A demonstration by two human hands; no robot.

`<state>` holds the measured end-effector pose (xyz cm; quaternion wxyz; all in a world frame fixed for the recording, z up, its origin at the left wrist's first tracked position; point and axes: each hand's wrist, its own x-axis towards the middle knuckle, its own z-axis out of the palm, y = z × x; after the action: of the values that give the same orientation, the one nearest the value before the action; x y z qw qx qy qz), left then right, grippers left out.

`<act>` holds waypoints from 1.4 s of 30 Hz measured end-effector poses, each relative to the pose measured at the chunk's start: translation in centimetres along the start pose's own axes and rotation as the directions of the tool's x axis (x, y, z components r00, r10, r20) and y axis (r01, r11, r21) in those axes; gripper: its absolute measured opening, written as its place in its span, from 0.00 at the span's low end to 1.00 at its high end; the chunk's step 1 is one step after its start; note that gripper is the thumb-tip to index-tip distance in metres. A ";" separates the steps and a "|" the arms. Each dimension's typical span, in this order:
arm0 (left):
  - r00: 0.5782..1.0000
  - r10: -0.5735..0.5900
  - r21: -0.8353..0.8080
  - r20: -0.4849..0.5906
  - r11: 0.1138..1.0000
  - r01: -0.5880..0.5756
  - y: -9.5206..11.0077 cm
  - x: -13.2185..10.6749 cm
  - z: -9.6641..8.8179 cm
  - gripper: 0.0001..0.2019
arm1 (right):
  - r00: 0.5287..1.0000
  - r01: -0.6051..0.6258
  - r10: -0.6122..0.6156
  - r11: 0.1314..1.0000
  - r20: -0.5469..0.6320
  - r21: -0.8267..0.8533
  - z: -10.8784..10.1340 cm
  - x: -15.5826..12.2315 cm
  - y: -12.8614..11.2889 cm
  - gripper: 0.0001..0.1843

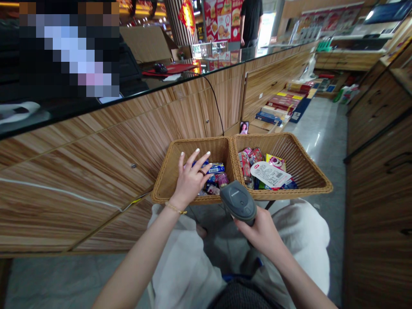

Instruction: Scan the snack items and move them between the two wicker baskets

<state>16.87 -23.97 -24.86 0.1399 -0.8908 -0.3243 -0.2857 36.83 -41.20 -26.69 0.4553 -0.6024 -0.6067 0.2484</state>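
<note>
My left hand hovers with spread fingers over the left wicker basket, and nothing shows in its grasp. Below those fingers lie small packaged goods, among them a blue packet and a pinkish-purple item. A grey handheld barcode scanner is gripped in my right hand, its head at the front rim between the two baskets. The right wicker basket contains several colourful packages, a white printed card with a barcode and a yellow packet.
A wood-grain counter with a glass top runs along the left and back. A black cable hangs down its front. Stacked boxes stand beyond the baskets. Drawers line the right side. A person in black stands across the counter.
</note>
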 end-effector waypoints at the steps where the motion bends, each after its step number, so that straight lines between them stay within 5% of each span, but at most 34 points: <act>1: 1.000 0.000 -0.005 0.007 1.000 0.000 0.2 0.2 0.0 0.14 | 1.000 0.003 -0.003 1.000 -0.006 0.004 -0.1 -0.1 0.1 0.04; 10: 0.996 0.081 -0.033 -0.031 0.996 -0.082 4.5 6.8 1.6 0.15 | 0.999 -0.019 0.019 1.000 -0.030 0.022 -1.5 -0.6 0.7 0.11; 16: 0.988 0.118 -0.083 0.104 0.990 -0.110 6.6 8.2 3.5 0.30 | 0.995 -0.072 0.075 0.996 -0.060 0.044 -2.5 -0.6 1.6 0.13; 19: 0.987 0.055 -0.064 0.151 0.997 -0.046 5.3 6.9 3.6 0.33 | 0.993 -0.100 0.103 0.993 -0.060 0.055 -2.7 -0.6 1.9 0.12; 25: 0.965 -0.113 0.038 0.235 0.994 0.107 -0.6 3.9 2.9 0.32 | 0.994 -0.101 0.104 0.992 -0.038 0.070 -2.4 -0.4 2.0 0.13; 28: 0.954 -0.106 0.065 0.281 0.994 0.091 -2.6 2.9 2.8 0.30 | 0.995 -0.092 0.094 0.994 -0.026 0.061 -2.2 -0.2 2.0 0.14; 32: 0.916 0.040 0.007 0.400 0.999 -0.047 -3.1 2.4 3.6 0.31 | 0.992 -0.117 0.120 0.990 -0.042 0.076 -2.1 0.0 2.3 0.12; 35: 0.834 0.174 -0.082 0.523 0.985 -0.154 -2.7 2.9 5.0 0.33 | 0.987 -0.146 0.150 0.986 -0.048 0.081 -2.1 -0.1 2.6 0.11; 42: 0.736 0.146 -0.133 0.661 0.988 -0.077 -2.0 4.4 8.6 0.35 | 0.987 -0.153 0.156 0.987 -0.047 0.058 -2.3 0.0 2.9 0.14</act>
<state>21.97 -16.53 -28.94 -0.0123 -0.9575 -0.2846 0.0463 40.31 -41.31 -28.09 0.4663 -0.6413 -0.5393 0.2836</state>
